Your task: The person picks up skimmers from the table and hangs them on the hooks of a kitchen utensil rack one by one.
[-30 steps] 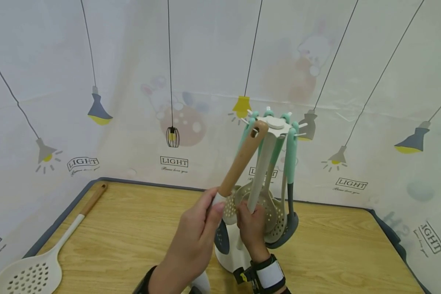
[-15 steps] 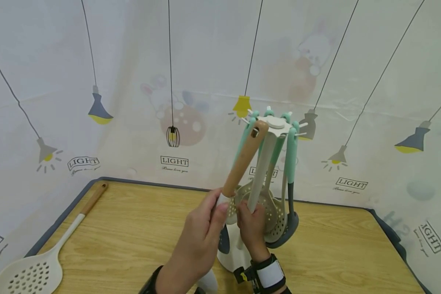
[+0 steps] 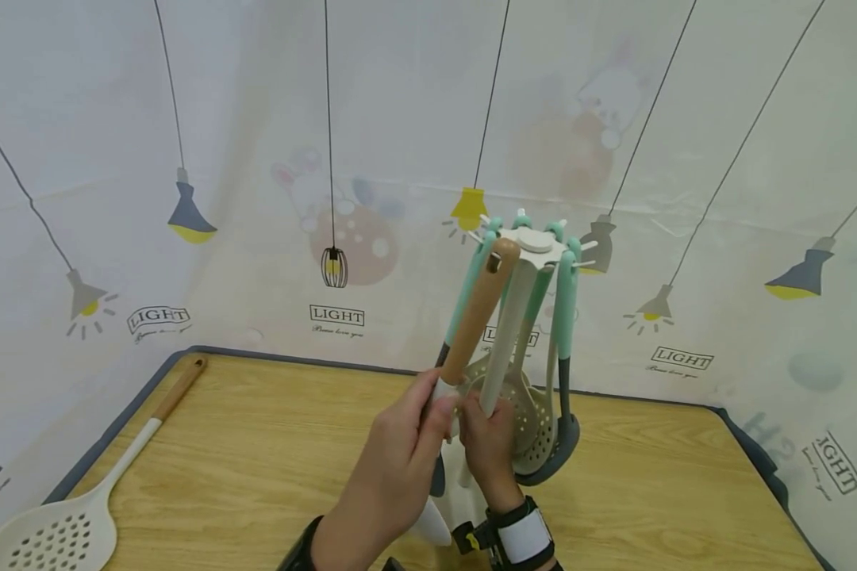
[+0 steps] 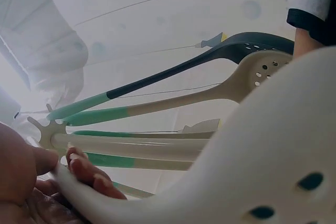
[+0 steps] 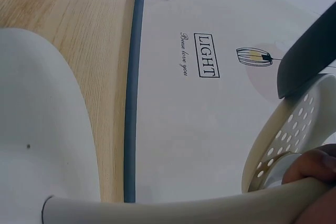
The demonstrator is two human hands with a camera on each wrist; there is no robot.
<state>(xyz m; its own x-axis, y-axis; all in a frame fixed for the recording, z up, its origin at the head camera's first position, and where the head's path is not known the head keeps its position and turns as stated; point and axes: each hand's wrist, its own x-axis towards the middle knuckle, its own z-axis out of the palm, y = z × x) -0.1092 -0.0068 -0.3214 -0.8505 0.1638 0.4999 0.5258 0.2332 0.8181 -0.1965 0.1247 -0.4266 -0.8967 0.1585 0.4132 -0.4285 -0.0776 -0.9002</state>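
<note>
My left hand (image 3: 393,468) pinches the white neck of a slotted spoon, below its wooden handle (image 3: 480,313). The handle leans up toward the white hub (image 3: 536,243) of a utensil stand and overlaps its left side in the head view. In the left wrist view the spoon's white head (image 4: 273,145), with dark holes, fills the lower right. My right hand (image 3: 489,436) grips the stand's upright pole (image 3: 501,345). Several mint-handled utensils hang round the hub, among them a dark ladle (image 3: 566,448) and a beige perforated skimmer (image 3: 539,436).
A white skimmer (image 3: 57,527) with a wooden handle lies on the left of the wooden table (image 3: 257,444). The stand's white base (image 5: 47,119) rests on the tabletop. Behind the table's dark edge hangs a lamp-patterned cloth (image 3: 414,103).
My left hand has shifted to the right with the slotted spoon, bringing it nearer the pole; the handle stands a little steeper. My right hand keeps its hold on the pole.
</note>
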